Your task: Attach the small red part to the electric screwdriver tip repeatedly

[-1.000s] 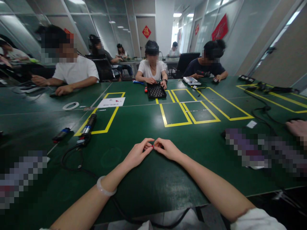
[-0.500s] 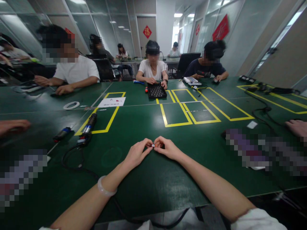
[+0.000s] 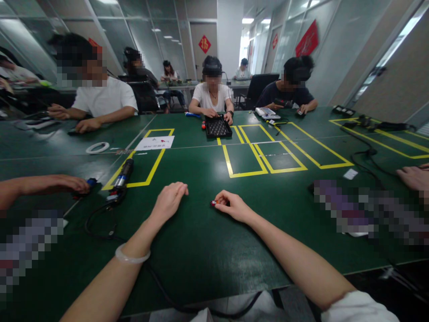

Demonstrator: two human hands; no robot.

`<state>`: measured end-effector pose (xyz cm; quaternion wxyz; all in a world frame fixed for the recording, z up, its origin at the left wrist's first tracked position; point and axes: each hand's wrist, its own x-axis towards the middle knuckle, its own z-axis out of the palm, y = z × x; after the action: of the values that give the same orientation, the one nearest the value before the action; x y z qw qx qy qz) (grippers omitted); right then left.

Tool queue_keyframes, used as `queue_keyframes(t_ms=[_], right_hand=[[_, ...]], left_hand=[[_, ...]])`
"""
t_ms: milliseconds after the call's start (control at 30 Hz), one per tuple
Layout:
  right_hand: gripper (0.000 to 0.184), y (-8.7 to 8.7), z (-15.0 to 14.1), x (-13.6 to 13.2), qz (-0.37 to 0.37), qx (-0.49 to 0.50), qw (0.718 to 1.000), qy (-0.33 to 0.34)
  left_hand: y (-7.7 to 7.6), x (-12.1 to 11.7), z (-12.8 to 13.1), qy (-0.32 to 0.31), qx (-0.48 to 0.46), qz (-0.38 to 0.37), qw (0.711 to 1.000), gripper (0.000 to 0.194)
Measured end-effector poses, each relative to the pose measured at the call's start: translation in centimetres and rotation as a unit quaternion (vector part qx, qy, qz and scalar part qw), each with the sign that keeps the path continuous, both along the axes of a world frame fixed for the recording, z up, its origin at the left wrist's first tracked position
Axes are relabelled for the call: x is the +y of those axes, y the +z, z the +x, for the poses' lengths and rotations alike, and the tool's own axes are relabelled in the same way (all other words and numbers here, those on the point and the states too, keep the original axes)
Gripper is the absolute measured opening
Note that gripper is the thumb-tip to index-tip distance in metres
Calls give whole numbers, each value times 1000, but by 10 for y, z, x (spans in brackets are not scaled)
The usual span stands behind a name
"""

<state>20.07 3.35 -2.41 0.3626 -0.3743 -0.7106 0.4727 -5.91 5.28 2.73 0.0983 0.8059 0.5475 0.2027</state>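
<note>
My right hand (image 3: 231,206) rests low over the green table (image 3: 187,268), thumb and fingers pinched on a small red, white and orange piece (image 3: 213,203). The piece is too small to name. My left hand (image 3: 170,200) is apart from it, to the left, with its fingers pressed together and bent. Whether anything is inside those fingers is hidden. A pale bangle (image 3: 132,256) circles the left wrist. Left of that hand, a black and silver pen-shaped electric tool (image 3: 122,175) with a blue band lies on the table, its cable (image 3: 86,219) curving toward me.
A co-worker's hand (image 3: 72,184) at the left reaches onto another blue-and-black tool (image 3: 91,182). Yellow tape outlines (image 3: 250,173) mark the table. Across it, a person handles a black tray (image 3: 218,134). A white paper sheet (image 3: 155,142) and a white ring (image 3: 97,147) lie farther off.
My left hand has come away from the small piece and moved left. My right hand stays in place, holding it. A co-worker's hand has reached in from the left edge.
</note>
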Motion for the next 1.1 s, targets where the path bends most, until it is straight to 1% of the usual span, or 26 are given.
queue_keyframes(t_ms=[33,67,100,133,167,233,300,333,400,533,633,733,900,1000,1100], right_hand=[[16,0,0,0,-2,-1,1000,1],[16,0,0,0,-3,-2,1000,2],[16,0,0,0,-3,-4,1000,3],[17,0,-1,0,-4,-6,1000,5],[17,0,-1,0,-4,-9,1000,6],[17,-1,-2,0,-5,-15,1000,8],[17,-1,-2,0,-5,-18,1000,11],[17,-1,-2,0,-4,-17,1000,12],[17,-2,-2,0,-1,-14,1000,13],[18,-2,-2,0,-2,-15,1000,13],[18,0,-2,-1,-6,-18,1000,12],[19,1,-3,-1,-7,-17,1000,11],[18,2,-5,-2,-7,-16,1000,7],[18,0,-6,-1,-3,-24,1000,3],[19,-3,-5,0,8,-31,999,-6]], left_hand=[[1,8,-18,47,2,12,999,40],[1,15,-37,108,7,33,994,37],[1,21,-56,170,25,63,983,33],[-1,25,-76,222,55,92,969,33],[-4,28,-95,269,91,104,953,36],[-10,30,-126,353,140,67,923,49],[-16,30,-147,400,165,-4,902,60],[-18,29,-153,411,169,-35,895,63],[-20,29,-161,416,175,-68,890,64],[-16,33,-169,420,171,-90,887,62],[-14,37,-172,395,148,-104,901,61],[-17,39,-165,366,134,-85,917,63],[-23,39,-133,322,139,-28,936,62],[-25,35,-105,277,135,-19,951,61],[-26,27,-71,228,125,-8,966,61]])
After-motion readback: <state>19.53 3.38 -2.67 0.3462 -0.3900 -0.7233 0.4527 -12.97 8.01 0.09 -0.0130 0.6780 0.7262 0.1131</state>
